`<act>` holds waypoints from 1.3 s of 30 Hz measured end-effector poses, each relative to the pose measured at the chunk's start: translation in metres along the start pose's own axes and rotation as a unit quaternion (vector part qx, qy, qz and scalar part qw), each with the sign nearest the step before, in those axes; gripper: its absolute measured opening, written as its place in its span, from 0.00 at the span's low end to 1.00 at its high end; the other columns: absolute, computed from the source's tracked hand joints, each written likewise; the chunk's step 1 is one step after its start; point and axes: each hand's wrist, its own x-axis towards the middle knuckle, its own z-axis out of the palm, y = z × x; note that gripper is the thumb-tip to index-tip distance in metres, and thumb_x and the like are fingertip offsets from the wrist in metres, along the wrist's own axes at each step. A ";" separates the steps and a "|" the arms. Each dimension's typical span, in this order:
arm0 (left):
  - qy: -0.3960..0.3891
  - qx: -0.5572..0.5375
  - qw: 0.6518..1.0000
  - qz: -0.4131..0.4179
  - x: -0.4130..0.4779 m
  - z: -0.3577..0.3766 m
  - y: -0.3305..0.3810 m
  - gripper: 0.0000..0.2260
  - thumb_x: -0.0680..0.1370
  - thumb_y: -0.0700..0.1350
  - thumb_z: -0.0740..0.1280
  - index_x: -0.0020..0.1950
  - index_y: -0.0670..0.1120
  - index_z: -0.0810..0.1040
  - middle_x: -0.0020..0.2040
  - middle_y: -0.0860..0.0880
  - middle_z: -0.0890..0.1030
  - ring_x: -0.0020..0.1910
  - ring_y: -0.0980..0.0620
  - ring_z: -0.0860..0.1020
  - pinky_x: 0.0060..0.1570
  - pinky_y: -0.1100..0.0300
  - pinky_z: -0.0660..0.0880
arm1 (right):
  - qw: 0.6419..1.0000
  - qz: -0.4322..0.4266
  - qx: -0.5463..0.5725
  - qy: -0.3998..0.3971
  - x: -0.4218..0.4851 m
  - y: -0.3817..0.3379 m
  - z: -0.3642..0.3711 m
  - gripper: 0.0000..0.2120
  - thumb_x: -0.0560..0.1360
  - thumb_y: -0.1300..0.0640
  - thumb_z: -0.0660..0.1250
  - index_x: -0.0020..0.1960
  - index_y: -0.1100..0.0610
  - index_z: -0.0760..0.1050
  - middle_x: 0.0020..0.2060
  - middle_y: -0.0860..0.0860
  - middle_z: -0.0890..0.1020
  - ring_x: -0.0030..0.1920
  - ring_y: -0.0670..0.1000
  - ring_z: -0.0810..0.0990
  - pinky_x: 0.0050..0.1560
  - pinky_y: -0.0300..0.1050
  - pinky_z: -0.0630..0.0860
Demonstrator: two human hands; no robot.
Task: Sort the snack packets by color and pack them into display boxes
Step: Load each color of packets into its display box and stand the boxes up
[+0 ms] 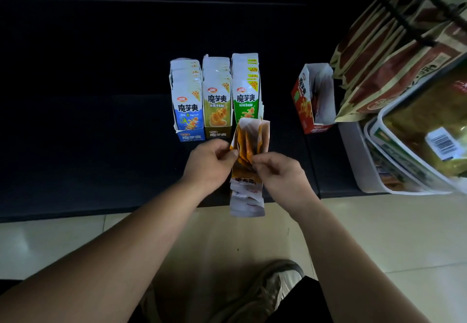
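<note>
Three display boxes stand side by side on the dark shelf: a blue box, a yellow-olive box and a green box, each filled with several matching packets. Just in front of the green box I hold a stack of orange packets upside down, white ends toward me. My left hand grips the stack's left edge, and my right hand pinches it from the right. A red display box stands apart at the right, its inside mostly hidden.
Large brown snack bags hang on a black rack at the upper right. Below them sits a white bin with packaged goods. The shelf's front edge runs above the tiled floor. My shoe shows below.
</note>
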 end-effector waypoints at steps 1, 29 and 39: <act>-0.007 0.001 1.000 0.009 0.004 0.001 -0.001 0.08 0.81 0.49 0.70 0.44 0.47 0.83 0.37 0.52 0.83 0.39 0.52 0.81 0.43 0.52 0.78 | 1.000 -0.001 -0.004 -0.023 -0.001 -0.001 0.002 0.15 0.82 0.65 0.63 0.55 0.48 0.83 0.50 0.43 0.85 0.53 0.40 0.83 0.53 0.32 0.78; 0.142 -0.316 0.915 -0.207 0.003 -0.033 0.017 0.07 0.82 0.37 0.65 0.59 0.43 0.79 0.44 0.41 0.84 0.26 0.54 0.80 0.26 0.62 0.76 | 0.979 -0.023 0.154 -0.132 -0.011 -0.039 -0.011 0.41 0.70 0.87 0.56 0.74 0.55 0.73 0.60 0.49 0.85 0.60 0.46 0.84 0.54 0.40 0.81; -0.052 -0.203 0.948 -0.241 -0.013 -0.028 0.027 0.11 0.83 0.53 0.66 0.52 0.46 0.82 0.41 0.45 0.88 0.34 0.52 0.81 0.30 0.59 0.76 | 0.988 -0.144 0.008 0.045 -0.001 -0.061 -0.029 0.07 0.77 0.57 0.75 0.54 0.49 0.86 0.54 0.52 0.79 0.51 0.49 0.81 0.52 0.43 0.81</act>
